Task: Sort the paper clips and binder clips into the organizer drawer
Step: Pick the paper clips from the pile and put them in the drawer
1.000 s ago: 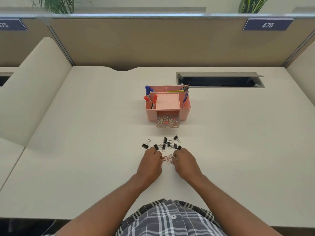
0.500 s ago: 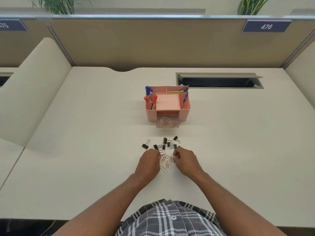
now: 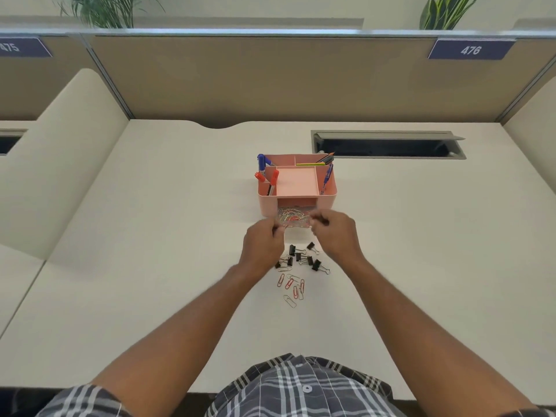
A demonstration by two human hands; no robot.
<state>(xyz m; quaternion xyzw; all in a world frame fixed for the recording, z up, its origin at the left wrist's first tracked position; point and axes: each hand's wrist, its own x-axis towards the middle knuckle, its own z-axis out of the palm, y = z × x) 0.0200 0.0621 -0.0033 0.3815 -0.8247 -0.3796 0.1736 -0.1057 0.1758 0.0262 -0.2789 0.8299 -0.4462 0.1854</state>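
A pink desk organizer [image 3: 328,197] stands mid-desk with its clear drawer [image 3: 293,217] pulled out toward me and holding a heap of coloured paper clips. My left hand [image 3: 264,243] is at the drawer's front left corner and my right hand [image 3: 335,233] at its front right corner. Both hands have their fingers pinched together over the drawer's edge, seemingly on paper clips; the fingertips hide what they hold. Several black binder clips [image 3: 304,257] lie just behind my wrists. Several red and silver paper clips [image 3: 293,288] lie loose on the desk nearer to me.
Pens, markers and pencils [image 3: 266,176] stand in the organizer's upper compartments. An open cable hatch [image 3: 388,145] is sunk into the desk at the back right. Partition walls close off the back and both sides.
Both hands have left the loose paper clips and moved forward over the binder clips to the drawer's front. The paper clips they were covering now lie in plain sight.
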